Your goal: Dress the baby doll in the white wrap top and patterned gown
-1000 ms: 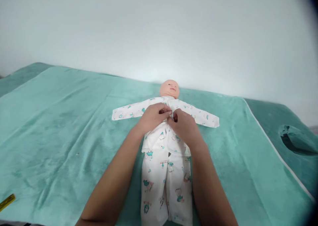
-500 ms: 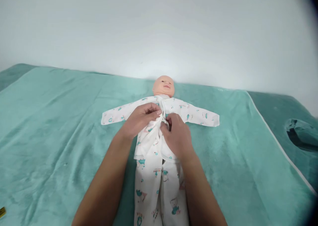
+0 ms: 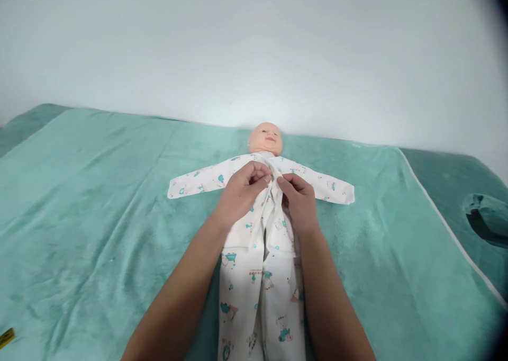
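A baby doll (image 3: 265,138) lies on its back, its head toward the wall. It wears a white long-sleeved baby jacket (image 3: 333,188) with small teal and pink prints, sleeves spread to both sides. Matching printed trousers (image 3: 241,297) cover its legs. At chest height my left hand (image 3: 244,190) pinches one front edge of the jacket between thumb and fingers. My right hand (image 3: 298,199) grips the opposite front edge close beside it. Below the hands the jacket front hangs parted. Any fastener between the fingertips is too small to make out.
A teal blanket (image 3: 111,202) with some creases lies under the doll. Its pale edge (image 3: 448,226) runs down the right over a darker teal surface. A dark band-shaped object (image 3: 486,220) lies at the far right, a yellow item (image 3: 7,338) at the lower left. Behind stands a white wall (image 3: 238,48).
My right hand has moved up along the jacket front, level with my left hand, and pinches the edge higher. The whole view has shifted slightly.
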`<state>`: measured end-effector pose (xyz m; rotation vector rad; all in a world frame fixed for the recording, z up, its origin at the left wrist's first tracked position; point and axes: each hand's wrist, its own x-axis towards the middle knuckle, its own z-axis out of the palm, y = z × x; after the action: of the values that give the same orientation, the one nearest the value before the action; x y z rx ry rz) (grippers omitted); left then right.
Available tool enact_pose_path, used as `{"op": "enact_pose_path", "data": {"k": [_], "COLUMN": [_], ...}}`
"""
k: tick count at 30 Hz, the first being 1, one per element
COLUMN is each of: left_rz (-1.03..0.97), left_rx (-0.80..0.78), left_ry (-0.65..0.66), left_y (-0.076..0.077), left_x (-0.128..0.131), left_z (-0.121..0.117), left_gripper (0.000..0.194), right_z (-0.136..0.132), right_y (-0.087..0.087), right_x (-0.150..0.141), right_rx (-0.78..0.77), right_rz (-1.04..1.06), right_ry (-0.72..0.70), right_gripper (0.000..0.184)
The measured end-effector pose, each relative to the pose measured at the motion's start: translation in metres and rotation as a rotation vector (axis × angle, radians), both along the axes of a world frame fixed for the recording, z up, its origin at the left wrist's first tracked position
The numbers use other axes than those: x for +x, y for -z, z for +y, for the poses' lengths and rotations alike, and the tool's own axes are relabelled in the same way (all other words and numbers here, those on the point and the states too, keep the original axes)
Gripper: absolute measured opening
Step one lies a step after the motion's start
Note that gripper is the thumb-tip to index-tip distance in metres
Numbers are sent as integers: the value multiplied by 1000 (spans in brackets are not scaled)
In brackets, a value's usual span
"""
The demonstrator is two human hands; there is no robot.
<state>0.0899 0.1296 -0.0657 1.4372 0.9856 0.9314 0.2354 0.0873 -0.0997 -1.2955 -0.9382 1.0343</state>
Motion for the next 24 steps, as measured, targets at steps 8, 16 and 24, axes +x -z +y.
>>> {"op": "enact_pose_path", "data": {"k": [8, 16, 24], "left_rz": [-10, 62, 20], "left_rx": [-3, 112, 119], "left_ry": [31, 13, 18], "left_y": [6, 12, 18], "left_x": [0, 4, 4], "left_z": [1, 1, 2], "left_gripper": [13, 10, 13], "right_z": [2, 5, 5], "right_y": [-1, 5, 7], "right_x": [6, 10, 12], "right_rx": [-19, -18, 4], "right_rz": [171, 140, 247], "right_ry": [-118, -157, -149], "right_gripper": [19, 19, 16]}}
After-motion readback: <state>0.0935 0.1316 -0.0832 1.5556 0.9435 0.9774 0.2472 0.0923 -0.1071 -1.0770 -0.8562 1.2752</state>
